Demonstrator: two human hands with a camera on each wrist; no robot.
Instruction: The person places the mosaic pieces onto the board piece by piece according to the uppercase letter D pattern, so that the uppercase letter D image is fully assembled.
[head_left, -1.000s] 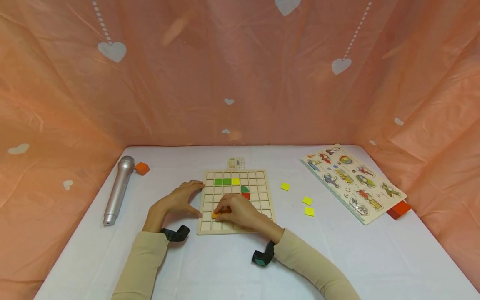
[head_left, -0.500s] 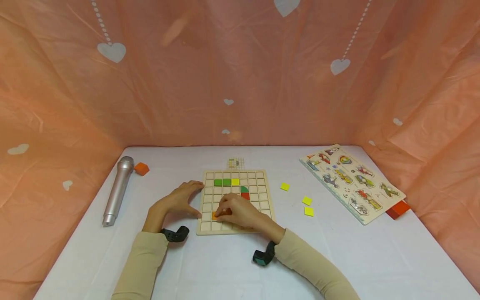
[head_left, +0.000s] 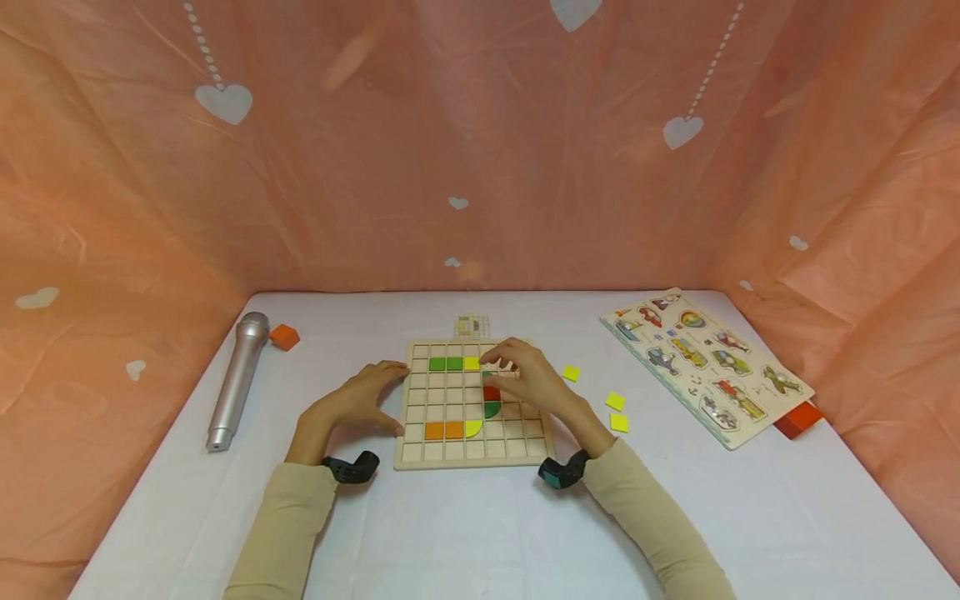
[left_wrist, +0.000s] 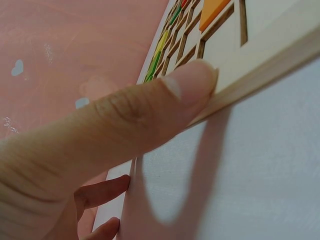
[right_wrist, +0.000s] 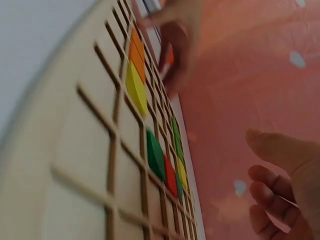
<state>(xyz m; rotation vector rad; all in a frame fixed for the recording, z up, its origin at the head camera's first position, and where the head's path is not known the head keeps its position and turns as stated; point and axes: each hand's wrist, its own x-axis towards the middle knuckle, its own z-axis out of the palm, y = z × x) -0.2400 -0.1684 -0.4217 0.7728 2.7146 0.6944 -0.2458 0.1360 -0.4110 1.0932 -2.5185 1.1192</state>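
A wooden grid board lies flat in the middle of the table. Along its left edge my left hand rests with thumb and fingers spread; the thumb touches the rim. My right hand hovers over the board's right half, thumb and fingers apart, nothing between them. Set in the cells are two orange tiles, a rounded yellow tile, a rounded green tile and a red tile. Farther back sit two green tiles and a yellow tile.
Loose yellow tiles lie right of the board. Behind it is a small pattern card. A silver microphone and an orange block are at left. The vehicle puzzle board leans on a red block at right.
My right hand has let go of the orange tile and moved back and right across the board, uncovering the front orange, yellow and green tiles. My left hand has stayed put.
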